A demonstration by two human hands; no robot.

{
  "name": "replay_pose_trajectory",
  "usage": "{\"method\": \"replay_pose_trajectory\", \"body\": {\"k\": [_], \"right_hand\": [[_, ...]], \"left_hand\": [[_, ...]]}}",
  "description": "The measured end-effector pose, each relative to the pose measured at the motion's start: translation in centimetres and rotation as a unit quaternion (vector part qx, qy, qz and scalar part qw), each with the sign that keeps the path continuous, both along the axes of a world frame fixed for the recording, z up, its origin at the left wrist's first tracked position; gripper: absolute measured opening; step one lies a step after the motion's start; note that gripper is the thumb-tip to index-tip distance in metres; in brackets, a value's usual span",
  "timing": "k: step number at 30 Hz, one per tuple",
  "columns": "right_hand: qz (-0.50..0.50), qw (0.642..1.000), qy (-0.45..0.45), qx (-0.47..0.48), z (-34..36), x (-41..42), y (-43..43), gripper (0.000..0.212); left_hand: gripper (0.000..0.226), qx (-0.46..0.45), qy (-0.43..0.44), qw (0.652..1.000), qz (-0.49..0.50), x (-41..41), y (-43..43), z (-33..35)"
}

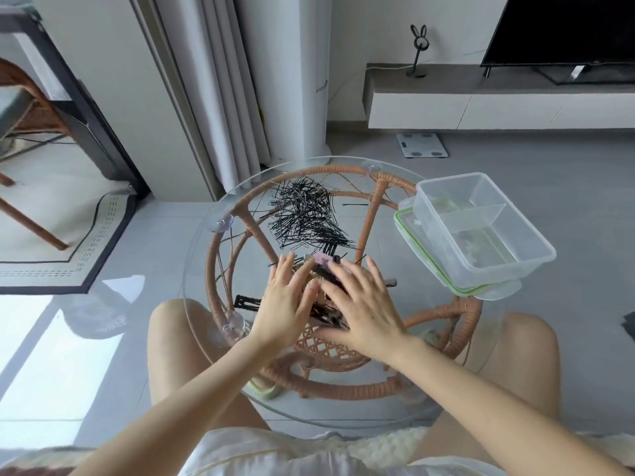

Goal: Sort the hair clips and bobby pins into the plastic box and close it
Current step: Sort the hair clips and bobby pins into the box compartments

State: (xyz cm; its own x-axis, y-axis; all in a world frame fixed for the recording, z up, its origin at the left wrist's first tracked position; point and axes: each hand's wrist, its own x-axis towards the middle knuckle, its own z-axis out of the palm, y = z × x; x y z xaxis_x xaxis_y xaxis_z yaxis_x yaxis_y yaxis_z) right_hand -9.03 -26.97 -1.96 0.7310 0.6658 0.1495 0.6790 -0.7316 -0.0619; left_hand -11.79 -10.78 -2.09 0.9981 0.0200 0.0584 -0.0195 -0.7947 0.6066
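Hair clips (pixel 322 261) are heaped on the near half of the glass table (pixel 199 255), mostly covered by both hands. A pink one shows at the fingertips and a flat black clip (pixel 247 301) lies apart to the left. Left hand (pixel 285 304) and right hand (pixel 360 300) are laid flat over the heap with fingers straight. Nothing seems to be gripped, though the palms' undersides are hidden. Bobby pins (pixel 305 214) are spread in a loose black pile farther back. The plastic box (pixel 498 269), divided in two with no clips or pins in it, is set on its lid (pixel 409 225) at the table's right edge. Clips are judged light, stiff and springy, best pinched by the body. Pins are thin and slick on glass, better swept together and lifted in bunches.
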Motion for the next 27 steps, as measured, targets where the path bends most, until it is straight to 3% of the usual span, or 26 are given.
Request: {"method": "replay_pose_trajectory", "body": {"k": [3, 6, 9, 12, 15, 17, 27], "right_hand": [[-0.016, 1.0, 0.003, 0.006, 0.7, 1.5, 0.0, 0.077], [-0.051, 0.997, -0.005, 0.058, 2.2, 1.5, -1.2, 0.082], [-0.131, 0.982, -0.076, 0.109, 4.3, 1.9, -4.8, 0.074], [-0.244, 0.959, -0.131, 0.065, 5.4, 3.2, -9.8, 0.063], [-0.332, 0.94, -0.081, 0.022, 4.6, 4.1, -13.0, 0.044], [-0.316, 0.946, -0.064, 0.023, 3.8, 4.2, -13.5, 0.031], [-0.232, 0.968, -0.067, 0.068, 3.7, 3.3, -7.2, 0.033]], "left_hand": [[0.056, -0.043, 0.017, 0.999, 0.007, 1.3, -0.5, 0.5], [0.057, -0.072, 0.01, 0.997, 0.016, 1.3, -0.1, 1.5], [0.054, -0.016, 0.0, 0.999, 0.03, 1.1, 1.4, 2.0], [0.045, 0.048, 0.005, 0.999, 0.02, 1.7, 2.6, 2.7], [0.035, 0.1, -0.007, 0.995, -0.01, 2.1, 2.3, 3.2], [0.038, 0.127, -0.01, 0.992, -0.019, 2.2, 1.9, 3.4], [0.041, 0.131, 0.044, 0.99, 0.037, 2.0, 3.3, 4.2]]}}
